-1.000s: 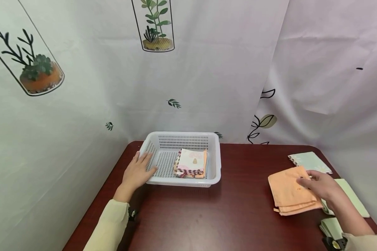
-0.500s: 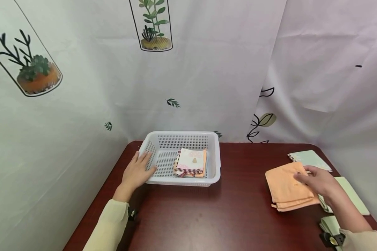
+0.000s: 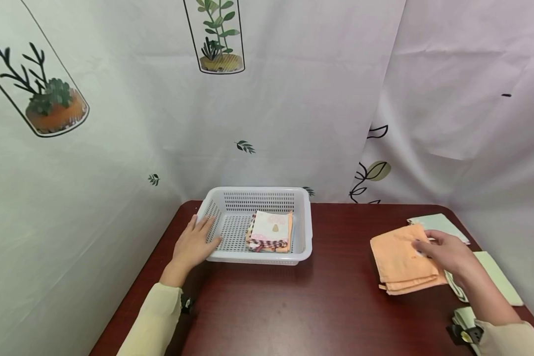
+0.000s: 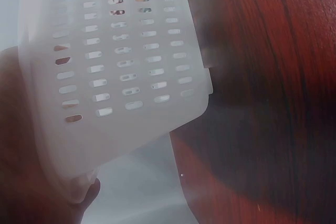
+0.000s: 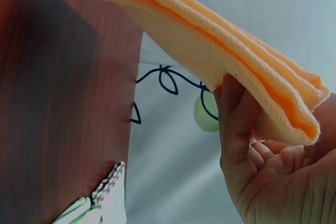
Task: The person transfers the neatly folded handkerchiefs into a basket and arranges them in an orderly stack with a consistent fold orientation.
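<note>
Care with the folds is what this orange cloth (image 3: pixel 396 259) asks of me. I have it up over the table (image 3: pixel 320 306), on my right, well apart from the white basket (image 3: pixel 258 257). To carry it well, I think I should hold it near level and move without haste: I have it by one side only, so the loose side, where the layers show apart and a small tab sticks out, could sag or fan open. It would also pay to hold it high enough that its edge does not drag on the table or catch on the basket's rim. The folded stack (image 3: pixel 270 229) sits toward the right inside, so coming down flat and letting go gently would, I judge, disturb it least.

As for the grip, my right hand (image 3: pixel 447 253) is closed in a pinch on the cloth's right side: the thumb lies on the upper face and fingers support it from beneath. All the layers seem caught between them, though I cannot tell how hard I squeeze. Close by that hand lie green cloths (image 3: pixel 500 282), untouched by my fingertips.

My left hand (image 3: pixel 195 242) rests on the basket's left rim, its fingers spread and fairly straight, with no cloth in it; a light press there should steady the basket.
</note>
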